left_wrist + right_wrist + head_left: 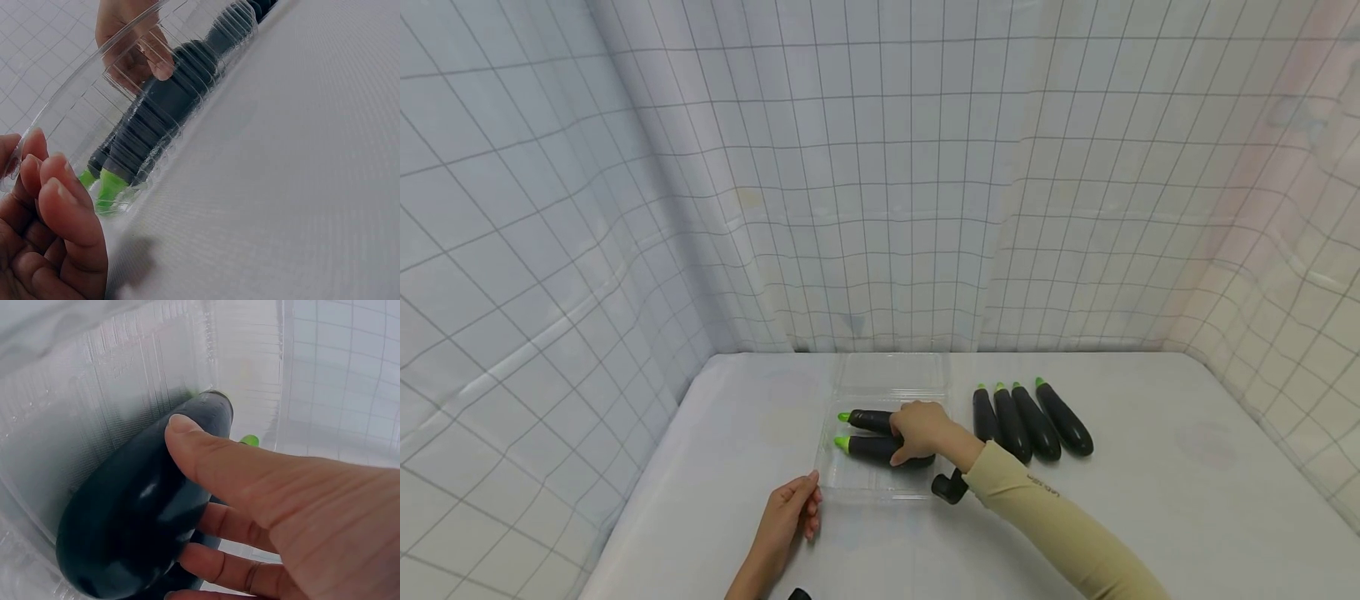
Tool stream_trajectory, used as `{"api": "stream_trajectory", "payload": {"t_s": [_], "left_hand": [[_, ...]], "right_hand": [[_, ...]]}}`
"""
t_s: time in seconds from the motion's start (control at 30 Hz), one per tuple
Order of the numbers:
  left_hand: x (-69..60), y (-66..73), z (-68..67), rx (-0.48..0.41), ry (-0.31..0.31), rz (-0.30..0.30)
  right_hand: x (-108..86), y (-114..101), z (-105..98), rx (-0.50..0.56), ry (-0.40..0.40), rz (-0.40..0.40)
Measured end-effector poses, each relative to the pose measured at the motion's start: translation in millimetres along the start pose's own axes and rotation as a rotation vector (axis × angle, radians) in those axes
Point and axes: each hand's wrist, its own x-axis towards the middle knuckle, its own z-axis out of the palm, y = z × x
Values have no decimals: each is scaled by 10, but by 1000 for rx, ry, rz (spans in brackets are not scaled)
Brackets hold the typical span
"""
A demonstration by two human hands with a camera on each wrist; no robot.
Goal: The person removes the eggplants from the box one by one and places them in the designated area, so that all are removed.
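A clear plastic box (pixel 857 480) with its lid (pixel 891 371) folded back lies in the middle of the table. Two dark eggplants with bright green stem ends lie side by side in it, a near eggplant (pixel 868 448) and a far eggplant (pixel 869 421). My right hand (pixel 922 431) grips the near eggplant, thumb on its near side and fingers between the two, as the right wrist view shows. At the box's near left corner my left hand (pixel 787 515) pinches the rim between thumb and fingertips.
To the right of the box several more eggplants (pixel 1030 421) lie in a row, green ends pointing away. White gridded sheets (pixel 880 208) hang behind the table and along both sides. The white tabletop (pixel 722 442) extends left of the box.
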Motion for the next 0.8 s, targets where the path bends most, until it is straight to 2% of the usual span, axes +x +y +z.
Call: {"api": "stream_trajectory", "payload": {"t_s": [0.8], "left_hand": [[-10, -3, 2, -11, 9, 6]], "right_hand": [[-44, 20, 11, 51, 47, -16]]}}
